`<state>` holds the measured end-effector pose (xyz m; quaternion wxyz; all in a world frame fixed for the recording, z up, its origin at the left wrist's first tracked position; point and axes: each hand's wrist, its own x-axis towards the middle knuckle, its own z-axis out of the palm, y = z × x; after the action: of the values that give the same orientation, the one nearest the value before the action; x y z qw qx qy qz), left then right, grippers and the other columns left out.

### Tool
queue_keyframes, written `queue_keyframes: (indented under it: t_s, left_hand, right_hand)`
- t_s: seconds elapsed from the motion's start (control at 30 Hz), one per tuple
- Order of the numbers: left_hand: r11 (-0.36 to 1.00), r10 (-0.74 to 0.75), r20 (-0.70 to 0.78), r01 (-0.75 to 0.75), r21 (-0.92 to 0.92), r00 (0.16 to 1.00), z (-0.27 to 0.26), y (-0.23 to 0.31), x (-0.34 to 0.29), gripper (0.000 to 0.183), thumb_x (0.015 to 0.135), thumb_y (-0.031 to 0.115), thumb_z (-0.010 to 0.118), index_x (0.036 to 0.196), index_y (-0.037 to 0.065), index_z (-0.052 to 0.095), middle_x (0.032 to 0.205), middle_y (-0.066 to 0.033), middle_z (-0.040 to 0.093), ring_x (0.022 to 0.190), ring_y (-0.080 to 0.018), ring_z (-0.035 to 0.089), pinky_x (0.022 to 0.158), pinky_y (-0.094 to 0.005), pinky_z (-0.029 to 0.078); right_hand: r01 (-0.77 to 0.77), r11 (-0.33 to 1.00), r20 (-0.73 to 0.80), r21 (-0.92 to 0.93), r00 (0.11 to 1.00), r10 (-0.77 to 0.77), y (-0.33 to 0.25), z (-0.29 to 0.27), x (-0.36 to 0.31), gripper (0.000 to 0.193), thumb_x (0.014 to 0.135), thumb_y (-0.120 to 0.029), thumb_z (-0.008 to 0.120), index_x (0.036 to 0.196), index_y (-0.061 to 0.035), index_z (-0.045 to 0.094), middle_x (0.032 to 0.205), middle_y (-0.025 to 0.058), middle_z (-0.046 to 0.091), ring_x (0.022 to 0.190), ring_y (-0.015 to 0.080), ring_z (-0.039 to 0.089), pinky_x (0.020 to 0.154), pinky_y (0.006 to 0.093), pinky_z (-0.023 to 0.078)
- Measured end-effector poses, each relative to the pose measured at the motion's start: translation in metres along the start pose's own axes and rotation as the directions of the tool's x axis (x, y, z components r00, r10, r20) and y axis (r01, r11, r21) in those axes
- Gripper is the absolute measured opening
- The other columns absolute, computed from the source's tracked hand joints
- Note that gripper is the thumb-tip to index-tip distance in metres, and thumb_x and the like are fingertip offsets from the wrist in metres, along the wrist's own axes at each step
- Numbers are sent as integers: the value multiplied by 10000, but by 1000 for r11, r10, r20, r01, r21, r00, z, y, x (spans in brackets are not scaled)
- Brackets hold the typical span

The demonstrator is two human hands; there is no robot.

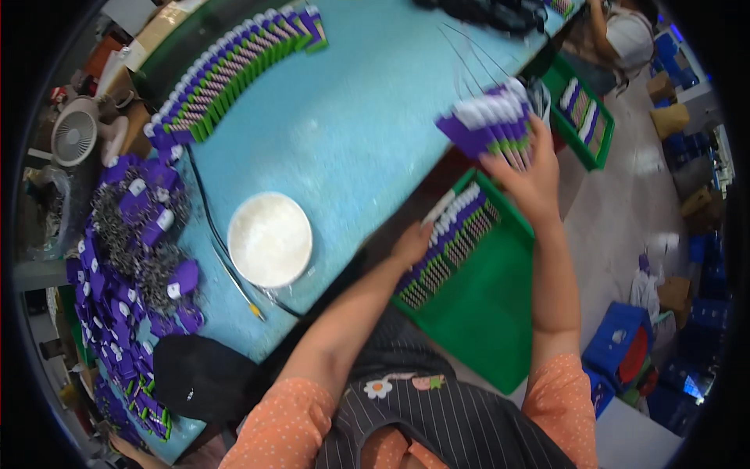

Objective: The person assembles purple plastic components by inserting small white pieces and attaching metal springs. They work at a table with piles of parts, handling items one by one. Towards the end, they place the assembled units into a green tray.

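My right hand (531,173) is closed round a fanned bunch of purple, white and green pieces (491,121), held above the table's edge; motion blurs the bunch. Below it, a green tray (484,313) holds a packed row of similar pieces (449,248), with white ends and checkered faces, along its table-side wall. My left hand (410,244) rests against the far side of that row, fingers stretched along it and partly hidden. What the pieces are exactly, I cannot make out.
On the blue table (351,125), a curved row of pieces (242,74) stands at the back. A white round tub (269,240), a cable, a screwdriver-like tool (242,291), a black cap (207,379) and heaped purple parts (129,258) lie left. Another green tray (598,156) and a person (621,39) are beyond.
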<state>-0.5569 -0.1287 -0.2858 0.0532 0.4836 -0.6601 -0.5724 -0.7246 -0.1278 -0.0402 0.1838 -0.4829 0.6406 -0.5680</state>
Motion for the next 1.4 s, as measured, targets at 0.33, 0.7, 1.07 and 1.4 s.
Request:
queue_keyframes:
  t_s: [0.33,0.7,1.07,1.4]
  left_hand:
    - [992,-21,-3,21,128,1000,-9,18,-13,645,918,555,310,1136,-2,550,1100,-259,589,1068,-406,544,908,-458,409]
    - [984,-31,-25,35,172,999,-2,28,-30,651,901,563,387,1175,-13,520,1072,-251,606,1042,-379,571,900,-424,415]
    - [591,732,71,-683,429,678,15,50,-68,209,715,158,601,858,11,558,834,-148,581,824,-334,564,745,-441,440]
    - [-72,509,833,-954,292,216,64,4,-130,265,789,189,526,982,30,611,1025,-102,578,1048,-242,512,884,-371,394]
  right_hand:
    - [-175,757,134,-629,935,327,103,-47,-328,871,585,-315,832,1262,5,386,1059,189,566,948,373,568,799,436,461]
    - [-9,788,349,-616,893,283,128,-38,-337,814,653,-294,787,1274,7,356,1135,184,535,1026,355,519,875,440,382]
    - [-416,847,183,-331,852,490,154,-37,-344,267,868,-110,552,1113,-4,562,1028,178,616,927,323,607,799,354,482]
    - [-291,878,148,-380,918,368,154,-35,-341,217,871,-78,544,1077,-20,586,975,166,632,841,317,630,707,354,502]
